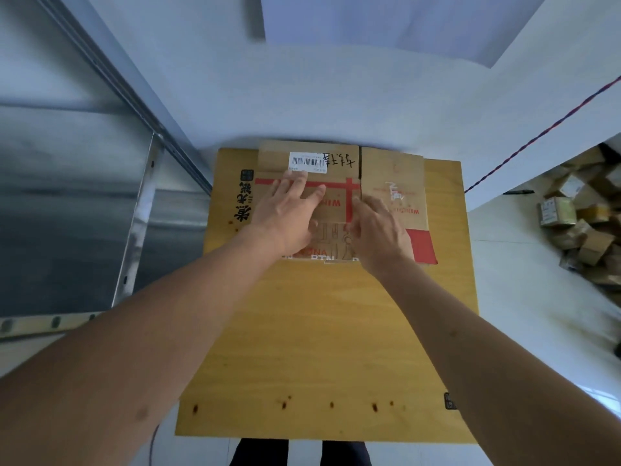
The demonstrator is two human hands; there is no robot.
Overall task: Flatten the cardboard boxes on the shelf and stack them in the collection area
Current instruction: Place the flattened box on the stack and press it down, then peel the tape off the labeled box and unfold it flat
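Note:
A flattened brown cardboard box (393,183) with red print and a white barcode label lies on a large flat yellow cardboard sheet (329,331) on the floor, near its far edge. My left hand (289,210) presses flat on the left part of the box, fingers straight and spread. My right hand (379,230) rests on the box's middle, fingers bent down onto the surface. Both forearms reach forward over the yellow sheet.
A metal shelf frame (141,210) stands at the left. A pile of small cardboard boxes (584,223) lies on the floor at the far right. A red and blue cord (537,136) runs along the white wall. My feet (299,452) show at the bottom.

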